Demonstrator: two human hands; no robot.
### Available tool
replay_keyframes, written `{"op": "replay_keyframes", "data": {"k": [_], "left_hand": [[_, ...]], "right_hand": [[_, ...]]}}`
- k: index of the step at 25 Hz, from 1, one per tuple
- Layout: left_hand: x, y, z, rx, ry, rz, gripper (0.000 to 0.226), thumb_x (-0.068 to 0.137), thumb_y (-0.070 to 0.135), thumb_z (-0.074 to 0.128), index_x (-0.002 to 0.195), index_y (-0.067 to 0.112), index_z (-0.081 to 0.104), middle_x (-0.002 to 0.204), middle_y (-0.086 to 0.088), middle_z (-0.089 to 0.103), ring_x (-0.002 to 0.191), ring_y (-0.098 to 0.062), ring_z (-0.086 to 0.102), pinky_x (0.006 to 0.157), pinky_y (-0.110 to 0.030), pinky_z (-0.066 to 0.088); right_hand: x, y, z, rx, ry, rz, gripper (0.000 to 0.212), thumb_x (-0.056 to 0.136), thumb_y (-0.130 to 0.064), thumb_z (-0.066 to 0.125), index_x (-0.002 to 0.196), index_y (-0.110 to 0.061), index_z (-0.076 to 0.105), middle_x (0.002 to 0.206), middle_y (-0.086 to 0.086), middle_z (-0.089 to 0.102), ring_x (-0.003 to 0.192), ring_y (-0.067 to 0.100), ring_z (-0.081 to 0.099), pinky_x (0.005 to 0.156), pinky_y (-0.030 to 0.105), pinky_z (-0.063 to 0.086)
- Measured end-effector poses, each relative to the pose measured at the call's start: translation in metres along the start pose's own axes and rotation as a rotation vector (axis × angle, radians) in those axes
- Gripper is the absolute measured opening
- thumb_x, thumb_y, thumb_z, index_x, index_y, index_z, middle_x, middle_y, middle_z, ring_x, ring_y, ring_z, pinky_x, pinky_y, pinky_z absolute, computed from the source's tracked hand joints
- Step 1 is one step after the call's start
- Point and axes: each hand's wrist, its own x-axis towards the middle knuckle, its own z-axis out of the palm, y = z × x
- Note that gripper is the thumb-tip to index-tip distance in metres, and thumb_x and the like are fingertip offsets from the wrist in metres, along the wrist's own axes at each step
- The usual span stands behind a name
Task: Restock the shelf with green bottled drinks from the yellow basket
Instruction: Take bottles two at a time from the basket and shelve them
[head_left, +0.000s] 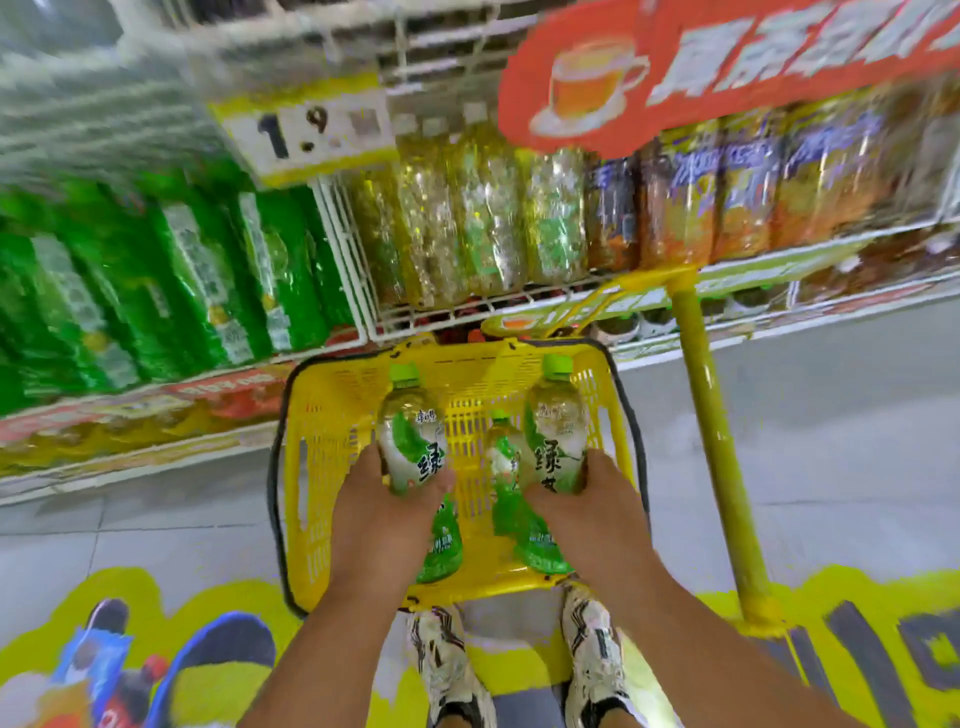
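Head view: one green bottle (410, 431) is clasped upright by the left hand (384, 512), another (556, 426) by the right hand (597, 512); caps are aimed at the shelf (467, 312) directly ahead, above the yellow basket (317, 447).

Shop drinks aisle, wire shelves (519, 306) w/ bottled drinks, price tag (306, 130), promo sign (727, 57)
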Motion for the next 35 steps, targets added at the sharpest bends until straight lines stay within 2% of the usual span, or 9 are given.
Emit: {"op": "replay_keyframes", "data": {"k": [3, 7, 11, 14, 18, 22, 27, 32, 35], "left_hand": [[-0.061, 0.055, -0.043, -0.042, 0.025, 0.028, 0.044, 0.080, 0.041, 0.083, 0.116, 0.027, 0.060, 0.104, 0.008, 0.069, 0.087, -0.015, 0.067, 0.064, -0.028, 0.050], [-0.138, 0.131, -0.105, -0.096, 0.073, 0.145, 0.029, 0.083, 0.027, 0.082, 0.104, 0.028, 0.062, 0.085, 0.013, 0.064, 0.073, -0.004, 0.060, 0.046, -0.007, 0.040], [-0.195, 0.201, -0.159, -0.137, 0.165, 0.262, 0.043, 0.081, 0.038, 0.083, 0.116, 0.022, 0.065, 0.096, 0.013, 0.069, 0.098, -0.023, 0.067, 0.065, -0.024, 0.044], [-0.216, 0.245, -0.192, -0.182, 0.181, 0.347, 0.037, 0.078, 0.042, 0.084, 0.107, 0.031, 0.065, 0.095, 0.013, 0.071, 0.088, -0.014, 0.068, 0.065, -0.023, 0.049], [-0.249, 0.308, -0.238, -0.193, 0.215, 0.499, 0.039, 0.081, 0.043, 0.082, 0.114, 0.034, 0.062, 0.095, 0.020, 0.067, 0.084, -0.001, 0.063, 0.061, -0.015, 0.043], [-0.280, 0.357, -0.270, -0.197, 0.308, 0.594, 0.071, 0.072, 0.058, 0.082, 0.134, 0.031, 0.059, 0.121, 0.011, 0.067, 0.114, -0.018, 0.062, 0.094, -0.038, 0.051], [-0.310, 0.400, -0.297, -0.302, 0.322, 0.618, 0.045, 0.078, 0.046, 0.084, 0.112, 0.026, 0.062, 0.103, 0.010, 0.068, 0.096, -0.014, 0.065, 0.084, -0.035, 0.052], [-0.326, 0.414, -0.321, -0.385, 0.391, 0.610, 0.039, 0.074, 0.047, 0.086, 0.104, 0.035, 0.063, 0.101, 0.011, 0.070, 0.094, -0.013, 0.067, 0.084, -0.040, 0.058], [-0.333, 0.398, -0.335, -0.437, 0.427, 0.582, 0.033, 0.076, 0.044, 0.086, 0.097, 0.040, 0.060, 0.101, 0.011, 0.068, 0.095, -0.011, 0.066, 0.076, -0.034, 0.056]], "right_hand": [[-0.062, -0.044, -0.052, 0.042, -0.004, -0.056, 0.024, 0.079, -0.021, 0.078, 0.096, -0.025, 0.063, 0.082, -0.007, 0.071, 0.072, 0.008, 0.067, 0.052, 0.023, 0.049], [-0.141, -0.118, -0.116, 0.071, 0.000, -0.190, 0.024, 0.081, -0.017, 0.077, 0.099, -0.024, 0.064, 0.075, -0.008, 0.068, 0.055, -0.002, 0.061, 0.041, 0.012, 0.041], [-0.196, -0.192, -0.166, 0.101, 0.040, -0.318, 0.025, 0.080, -0.026, 0.079, 0.101, -0.025, 0.065, 0.080, -0.009, 0.070, 0.058, -0.006, 0.062, 0.047, 0.012, 0.045], [-0.224, -0.243, -0.193, 0.101, 0.060, -0.439, 0.054, 0.070, -0.042, 0.078, 0.118, -0.025, 0.062, 0.099, -0.001, 0.072, 0.081, 0.016, 0.071, 0.066, 0.031, 0.060], [-0.260, -0.306, -0.234, 0.127, 0.075, -0.619, 0.049, 0.083, -0.041, 0.077, 0.126, -0.024, 0.060, 0.105, -0.004, 0.072, 0.085, 0.016, 0.071, 0.058, 0.026, 0.051], [-0.300, -0.360, -0.270, 0.128, 0.120, -0.777, 0.029, 0.084, -0.037, 0.078, 0.107, -0.027, 0.063, 0.096, -0.005, 0.071, 0.080, 0.010, 0.066, 0.062, 0.029, 0.051], [-0.330, -0.405, -0.292, 0.144, 0.098, -0.876, 0.038, 0.083, -0.042, 0.081, 0.110, -0.027, 0.059, 0.100, -0.008, 0.067, 0.084, 0.012, 0.066, 0.072, 0.035, 0.057], [-0.343, -0.431, -0.294, 0.165, -0.024, -0.945, 0.042, 0.082, -0.039, 0.082, 0.116, -0.030, 0.058, 0.102, -0.012, 0.068, 0.085, 0.007, 0.068, 0.063, 0.025, 0.055], [-0.348, -0.441, -0.277, 0.136, -0.123, -0.977, 0.037, 0.083, -0.037, 0.082, 0.111, -0.030, 0.059, 0.101, -0.012, 0.068, 0.084, 0.006, 0.067, 0.061, 0.024, 0.053]]}}
